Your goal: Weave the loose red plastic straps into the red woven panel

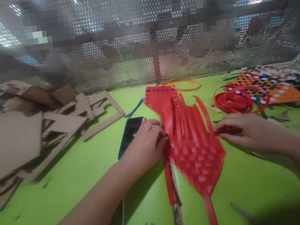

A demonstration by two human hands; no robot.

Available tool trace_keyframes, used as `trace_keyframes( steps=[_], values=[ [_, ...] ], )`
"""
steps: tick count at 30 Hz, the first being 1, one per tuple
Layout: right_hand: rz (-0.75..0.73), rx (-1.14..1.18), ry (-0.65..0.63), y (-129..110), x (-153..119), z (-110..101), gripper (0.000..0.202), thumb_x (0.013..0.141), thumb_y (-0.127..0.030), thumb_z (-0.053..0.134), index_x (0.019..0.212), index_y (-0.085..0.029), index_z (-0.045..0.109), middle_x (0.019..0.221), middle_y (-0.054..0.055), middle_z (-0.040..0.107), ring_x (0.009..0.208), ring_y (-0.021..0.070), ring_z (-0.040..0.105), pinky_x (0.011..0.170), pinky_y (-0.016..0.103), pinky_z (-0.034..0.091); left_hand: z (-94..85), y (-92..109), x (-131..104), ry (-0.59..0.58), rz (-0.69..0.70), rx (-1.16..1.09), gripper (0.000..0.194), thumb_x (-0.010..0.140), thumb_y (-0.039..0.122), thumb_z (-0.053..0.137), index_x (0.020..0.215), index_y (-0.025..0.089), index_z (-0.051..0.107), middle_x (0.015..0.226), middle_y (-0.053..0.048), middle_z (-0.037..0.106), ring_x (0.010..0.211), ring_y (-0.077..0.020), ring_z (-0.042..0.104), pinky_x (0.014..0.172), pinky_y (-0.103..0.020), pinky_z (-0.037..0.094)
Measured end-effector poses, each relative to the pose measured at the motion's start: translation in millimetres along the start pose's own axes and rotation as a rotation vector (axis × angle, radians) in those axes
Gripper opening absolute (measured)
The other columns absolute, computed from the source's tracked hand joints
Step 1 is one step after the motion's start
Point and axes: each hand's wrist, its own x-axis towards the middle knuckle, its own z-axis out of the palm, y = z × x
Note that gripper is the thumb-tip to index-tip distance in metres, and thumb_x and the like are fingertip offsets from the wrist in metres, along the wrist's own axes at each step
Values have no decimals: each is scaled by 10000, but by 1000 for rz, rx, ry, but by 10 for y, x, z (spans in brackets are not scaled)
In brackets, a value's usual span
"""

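A red woven piece of flat strips (201, 157) lies on the green table, its lower end tapering to a point with one strip running down from it. Loose strip ends stand up along its upper part. My left hand (150, 138) is closed at the left edge of the weave, fingertips pinched on a red strip whose end hangs down beside it. At the right edge, my right hand (238, 129) pinches a red strip between thumb and fingers. Behind the weave lies another red woven piece (159, 98) with a blue-dashed top band.
A phone (128, 136) with a white cable (122, 220) lies by my left hand. Cardboard pieces (6, 144) pile up at left. At right are a red strip coil (232, 101) and multicoloured weaving (266, 86). Perforated metal mesh (131, 59) stands behind; blurred shapes show beyond it.
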Motion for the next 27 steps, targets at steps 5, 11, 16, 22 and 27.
trace_keyframes(
  steps=[5, 11, 16, 22, 27],
  values=[
    [-34, 16, -10, 23, -12, -23, 227, 972, -330, 648, 1124, -303, 814, 1115, 58, 822, 937, 269, 759, 817, 390, 577, -118, -14, -41, 20, 16, 37, 267, 1075, 305, 475, 1088, 192, 717, 1301, -142, 706, 1286, -326, 648, 1263, -666, 356],
    [-20, 21, -36, 9, 1, -40, 241, 939, -269, 647, 1109, -297, 816, 1074, 55, 820, 903, 256, 751, 788, 374, 570, -390, -87, -106, 110, -207, 55, 325, 1043, 414, 556, 1244, 222, 725, 1016, -79, 805, 849, -271, 733, 781, -426, 598],
    [-26, 5, -69, -9, 19, -58, 231, 961, -284, 642, 1126, -288, 804, 1087, 67, 812, 908, 259, 749, 777, 382, 579, -360, -92, -113, -47, -52, 53, 331, 995, 500, 678, 1182, 255, 797, 1068, -86, 792, 961, -298, 707, 835, -442, 575],
    [-30, 59, -76, -33, 22, -61, 228, 978, -315, 655, 1133, -293, 820, 1097, 73, 815, 917, 262, 758, 797, 392, 594, -277, -41, -88, -142, 27, 117, 162, 1017, 336, 687, 1089, 284, 822, 1020, -64, 771, 981, -287, 662, 898, -452, 521],
    [-55, 74, -91, -73, -3, -91, 273, 995, -441, 674, 1180, -306, 822, 1175, 77, 800, 1023, 290, 755, 895, 425, 594, -288, -69, -95, -167, 26, 91, 169, 1028, 342, 666, 1070, 284, 820, 1029, -69, 753, 994, -287, 668, 908, -458, 529]
  ],
)
